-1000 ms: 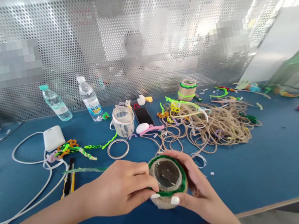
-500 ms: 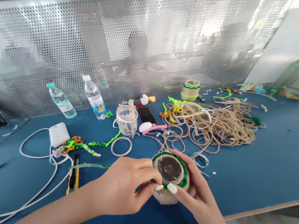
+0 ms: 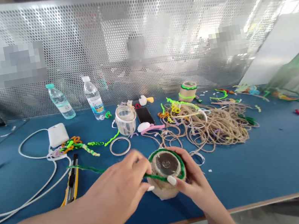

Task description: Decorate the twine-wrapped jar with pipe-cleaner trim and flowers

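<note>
A twine-wrapped jar (image 3: pixel 164 191) is between my hands near the table's front edge, its dark round end facing up. Green fuzzy pipe cleaner (image 3: pixel 181 160) circles that end. My left hand (image 3: pixel 126 180) pinches a stretch of the green pipe cleaner at the jar's left side, and the loose tail (image 3: pixel 87 169) runs out leftward over the table. My right hand (image 3: pixel 191 173) wraps the jar's right side, its thumb pressing the pipe cleaner at the front of the ring.
A yellow cutter (image 3: pixel 72 182) and white cables lie left. Behind stand two water bottles (image 3: pixel 97 103), a clear jar (image 3: pixel 126 120) and a phone (image 3: pixel 145 116). A heap of twine (image 3: pixel 221 126) spreads right, near a wrapped jar (image 3: pixel 188 92). A perforated metal screen (image 3: pixel 69 45) spans the back.
My left hand has drawn back leftward from the jar's front, and a stretch of green pipe cleaner now shows between it and my right thumb. The view has shifted slightly.
</note>
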`<state>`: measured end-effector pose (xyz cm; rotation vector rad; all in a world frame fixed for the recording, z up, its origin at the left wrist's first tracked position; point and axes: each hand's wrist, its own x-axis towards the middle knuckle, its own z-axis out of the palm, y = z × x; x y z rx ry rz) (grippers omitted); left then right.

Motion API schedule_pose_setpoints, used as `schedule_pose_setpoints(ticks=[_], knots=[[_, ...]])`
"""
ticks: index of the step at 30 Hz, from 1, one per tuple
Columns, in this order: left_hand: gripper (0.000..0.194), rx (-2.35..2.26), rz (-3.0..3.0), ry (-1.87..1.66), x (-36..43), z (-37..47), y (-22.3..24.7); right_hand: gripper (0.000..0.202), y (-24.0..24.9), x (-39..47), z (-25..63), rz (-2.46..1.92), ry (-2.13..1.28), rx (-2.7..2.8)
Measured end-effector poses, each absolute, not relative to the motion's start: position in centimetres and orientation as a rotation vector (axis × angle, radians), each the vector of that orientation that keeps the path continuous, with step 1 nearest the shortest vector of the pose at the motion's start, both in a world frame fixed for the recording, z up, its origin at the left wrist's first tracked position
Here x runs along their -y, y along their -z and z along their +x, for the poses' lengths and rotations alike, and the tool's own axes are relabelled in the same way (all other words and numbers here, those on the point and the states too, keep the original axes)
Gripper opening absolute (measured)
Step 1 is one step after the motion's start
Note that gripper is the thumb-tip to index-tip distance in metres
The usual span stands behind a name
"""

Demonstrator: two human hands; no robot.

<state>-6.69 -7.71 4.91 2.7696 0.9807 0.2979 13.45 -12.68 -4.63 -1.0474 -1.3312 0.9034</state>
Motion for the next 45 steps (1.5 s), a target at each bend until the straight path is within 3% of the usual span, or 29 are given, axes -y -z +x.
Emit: schedule_pose_setpoints(ticks=[5, 9, 17, 25, 37, 41, 45], knots=[[0.010, -0.895, 3.049, -0.357, 6.9, -6.1, -5.6, 0.053, 3.9, 11.4, 15.0, -0.904, -1.139, 1.389], [0.007, -0.869, 2.784, -0.220, 6.2, -6.5, -5.7, 0.057, 3.5, 11.0, 15.8, -0.845, -1.247, 1.375], [0.023, -0.836, 2.518, -0.391, 6.6, -6.8, -4.7, 0.068, 3.9, 11.7, 15.2, -0.869, -1.118, 1.296], [0.015, -0.650, 2.615, -0.530, 5.8, -6.6, -3.9, 0.056, 3.7, 13.2, 12.4, -1.081, -0.897, 1.261], [0.005, -0.696, 2.587, -0.524, 5.0, -7.1, -3.4, 0.059, 4.1, 12.2, 13.5, -1.048, -0.840, 1.383], [0.010, -0.902, 2.638, -0.447, 5.3, -7.2, -3.5, 0.057, 4.2, 12.0, 13.3, -1.023, -0.844, 1.362], [0.033, -1.064, 2.646, -0.402, 5.0, -6.9, -3.8, 0.056, 4.4, 12.1, 13.4, -1.019, -0.830, 1.353]])
